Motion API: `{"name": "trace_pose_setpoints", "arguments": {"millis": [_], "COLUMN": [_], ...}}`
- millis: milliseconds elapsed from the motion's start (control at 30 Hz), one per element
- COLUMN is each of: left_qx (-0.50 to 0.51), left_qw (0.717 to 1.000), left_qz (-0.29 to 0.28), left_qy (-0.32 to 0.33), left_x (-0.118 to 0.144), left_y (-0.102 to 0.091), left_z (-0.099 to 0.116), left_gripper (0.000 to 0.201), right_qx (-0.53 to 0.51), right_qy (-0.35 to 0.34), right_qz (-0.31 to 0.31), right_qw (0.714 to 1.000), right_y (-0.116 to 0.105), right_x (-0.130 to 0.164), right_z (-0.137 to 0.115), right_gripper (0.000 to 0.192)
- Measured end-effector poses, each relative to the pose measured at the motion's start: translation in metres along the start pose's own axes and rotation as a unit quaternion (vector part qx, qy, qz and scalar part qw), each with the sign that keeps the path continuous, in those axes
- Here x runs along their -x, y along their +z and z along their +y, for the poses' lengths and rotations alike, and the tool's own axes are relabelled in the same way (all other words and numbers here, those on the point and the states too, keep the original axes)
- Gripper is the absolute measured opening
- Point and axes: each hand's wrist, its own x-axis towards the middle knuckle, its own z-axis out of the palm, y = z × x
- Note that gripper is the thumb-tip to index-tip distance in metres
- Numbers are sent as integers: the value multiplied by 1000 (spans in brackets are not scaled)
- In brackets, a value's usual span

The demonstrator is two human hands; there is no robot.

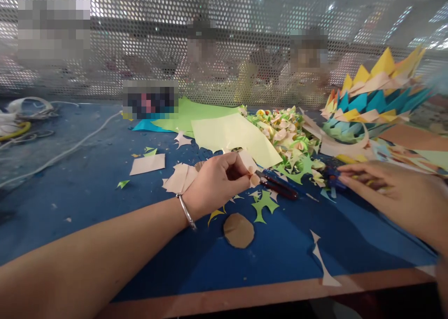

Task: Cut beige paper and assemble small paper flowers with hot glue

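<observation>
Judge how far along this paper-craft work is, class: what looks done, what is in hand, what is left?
Done, by the look of it: a heap of small folded paper flowers and a spiky layered paper crown shape.

In hand: the left hand pinches a small peach paper piece; the right hand reaches over a blue tool.

Left: an uncut pale yellow paper sheet, a tan paper disc and scraps.

We see a small folded peach paper piece (252,176) pinched at the fingertips just above the blue table, a dark-red-handled cutter (278,186) lying flat beside it, and a blue tool (332,178), blurred, under the other fingertips
</observation>
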Motion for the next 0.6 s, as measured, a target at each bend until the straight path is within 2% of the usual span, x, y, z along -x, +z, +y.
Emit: {"name": "trace_pose_setpoints", "arguments": {"millis": [167, 367, 600], "left_qx": [-39, -44, -59], "left_qw": [999, 998, 997], "left_qz": [3, 1, -11], "left_qy": [16, 39, 44], "left_x": [1, 1, 0], "left_y": [1, 0, -1], "left_z": [1, 2, 2], "left_gripper": [12, 8, 5], "right_qx": [-14, 42, 27], "right_qy": [-3, -85, -6], "right_qz": [-42, -3, -54], "right_qw": [999, 995, 998], "right_y": [7, 18, 28], "right_x": [15, 9, 6], "right_z": [28, 50, 64], "right_gripper": [48, 43, 45]}}
